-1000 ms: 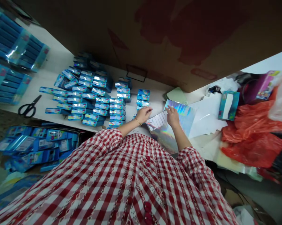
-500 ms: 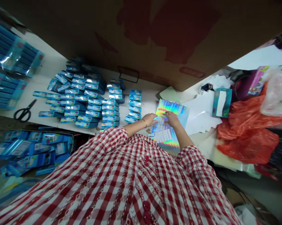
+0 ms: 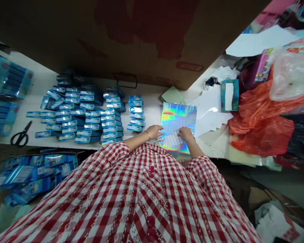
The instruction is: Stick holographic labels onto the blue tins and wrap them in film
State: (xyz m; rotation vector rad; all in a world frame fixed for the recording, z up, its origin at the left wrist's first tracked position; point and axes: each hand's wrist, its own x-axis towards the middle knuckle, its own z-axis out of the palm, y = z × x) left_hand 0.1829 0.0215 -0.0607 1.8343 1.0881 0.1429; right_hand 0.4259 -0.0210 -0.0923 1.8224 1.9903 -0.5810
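A shiny rainbow-silver sheet (image 3: 178,116) lies on the table in front of me. Over its near part is a piece with a row of white strips (image 3: 173,140). My left hand (image 3: 154,132), with a bracelet at the wrist, rests by the sheet's left edge, palm down and fingers stretched out. At the right end of the white strips, my right hand (image 3: 185,133) has its fingers bent and pressed together; what they pinch, if anything, is hidden. Left of my hands stands a short column of small blue boxes (image 3: 136,113).
Several rows of blue boxes (image 3: 91,121) fill the left side, with black scissors (image 3: 21,135) beyond. A big cardboard box (image 3: 147,44) stands behind. Rightward are white paper (image 3: 210,108), a blue-green box (image 3: 230,95) and red plastic bags (image 3: 263,125). More blue packs (image 3: 40,168) lie below.
My right hand has come nearer to me, from the middle of the shiny sheet to the white strips, and its fingers have drawn together. My left hand stays by the left edge. The view has shifted.
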